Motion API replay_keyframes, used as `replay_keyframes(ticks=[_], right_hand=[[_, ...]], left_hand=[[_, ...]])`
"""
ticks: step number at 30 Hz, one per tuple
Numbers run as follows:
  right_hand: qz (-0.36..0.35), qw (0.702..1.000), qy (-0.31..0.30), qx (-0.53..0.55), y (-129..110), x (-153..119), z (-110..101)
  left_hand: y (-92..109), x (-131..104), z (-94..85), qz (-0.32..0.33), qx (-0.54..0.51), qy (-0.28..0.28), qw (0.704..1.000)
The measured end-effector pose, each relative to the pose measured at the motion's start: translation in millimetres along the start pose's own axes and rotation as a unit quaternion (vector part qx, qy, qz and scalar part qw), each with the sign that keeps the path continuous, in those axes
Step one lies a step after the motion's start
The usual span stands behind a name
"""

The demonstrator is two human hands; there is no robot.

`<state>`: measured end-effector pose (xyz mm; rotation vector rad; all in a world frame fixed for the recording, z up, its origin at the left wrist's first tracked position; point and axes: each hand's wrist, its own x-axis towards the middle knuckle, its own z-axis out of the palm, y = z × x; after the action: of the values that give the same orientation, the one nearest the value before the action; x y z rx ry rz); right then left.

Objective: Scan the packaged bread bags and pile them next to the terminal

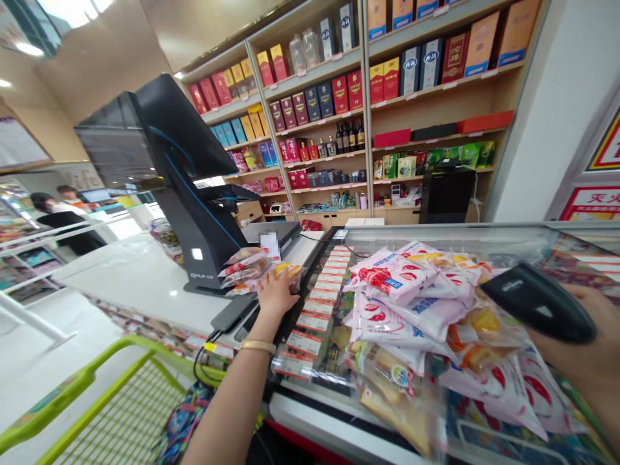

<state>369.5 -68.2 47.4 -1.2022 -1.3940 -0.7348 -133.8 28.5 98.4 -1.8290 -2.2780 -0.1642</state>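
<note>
My left hand [276, 292] reaches forward over the glass counter [484, 236] and rests on a small pile of snack packets [247, 270] beside the black checkout terminal [179, 168]; its fingers press on a yellow packet. A gold bracelet sits on that wrist. My right hand [593, 352] is at the right edge, closed around a black barcode scanner [537, 302] that points left over a heap of pink-and-white and clear snack bags [416, 310] lying on the glass.
A green shopping cart [111, 400] stands at lower left. Shelves of boxed bottles and goods [368, 97] fill the back wall. Price labels [322, 294] run under the glass. Two people [58, 201] stand far off at left. Cables hang by the terminal.
</note>
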Motion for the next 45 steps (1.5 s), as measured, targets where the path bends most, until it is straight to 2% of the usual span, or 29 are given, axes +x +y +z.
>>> replay_keyframes(ticks=[2,4,9,12,14,15,16,18,19,20,21,25,26,27,29,33,36,38,42,45], right_hand=[[0.007,1.0,-0.003,0.0,1,-1,1],[0.019,1.0,-0.006,0.003,0,-1,1],[0.052,0.998,-0.015,0.019,-9,2,-2],[0.066,0.997,-0.023,0.037,-13,4,-4],[0.052,0.997,-0.018,0.048,-13,4,-4],[0.043,0.998,-0.017,0.051,-13,4,-4],[0.034,0.998,-0.015,0.051,-14,3,-4],[0.018,0.998,-0.011,0.054,-15,4,-4],[0.016,0.998,-0.01,0.056,-16,4,-3],[0.02,0.998,-0.013,0.057,-17,5,-3],[0.028,0.998,-0.017,0.058,-18,6,-3],[0.037,0.997,-0.024,0.069,-27,13,-7],[0.032,0.997,-0.02,0.07,-30,16,-9],[0.027,0.997,-0.017,0.072,-34,20,-12],[0.03,0.996,-0.022,0.081,-43,27,-18],[-0.009,0.987,-0.097,0.13,-65,42,-26],[-0.025,0.984,-0.109,0.14,-79,47,-24],[-0.017,0.982,-0.117,0.146,-85,47,-21],[0.025,0.976,-0.156,0.153,-90,46,-17],[0.023,0.975,-0.16,0.15,-90,46,-16]], left_hand=[[-6,1,0.7,0.012,0.023,-0.01,1.0],[-11,2,1.2,0.024,0.016,0.008,1.0],[-24,6,-1.0,0.042,-0.13,0.051,0.989],[-27,9,-4.8,0.026,-0.172,0.075,0.982],[-22,10,-8.4,-0.006,-0.258,0.104,0.961],[-16,9,-10.6,-0.033,-0.346,0.121,0.93],[-8,8,-13.1,-0.066,-0.466,0.131,0.873],[15,4,-19.1,-0.122,-0.697,0.121,0.696],[29,3,-22.6,-0.134,-0.768,0.104,0.618],[42,1,-26.3,-0.139,-0.808,0.087,0.566],[56,0,-30.1,-0.142,-0.834,0.069,0.528],[103,-3,-41.4,-0.15,-0.898,0.011,0.414],[112,-5,-42.1,-0.142,-0.907,0.007,0.395],[120,-7,-41.7,-0.127,-0.911,0.011,0.393],[132,-14,-37.4,-0.092,-0.904,0.035,0.415],[142,-27,-21.5,-0.031,-0.853,0.106,0.511],[141,-33,-11.3,0.008,-0.801,0.151,0.579],[139,-33,-7.2,0.019,-0.772,0.177,0.61],[136,-33,-3.4,0.038,-0.736,0.201,0.645],[134,-34,-1.7,0.043,-0.721,0.205,0.66]])
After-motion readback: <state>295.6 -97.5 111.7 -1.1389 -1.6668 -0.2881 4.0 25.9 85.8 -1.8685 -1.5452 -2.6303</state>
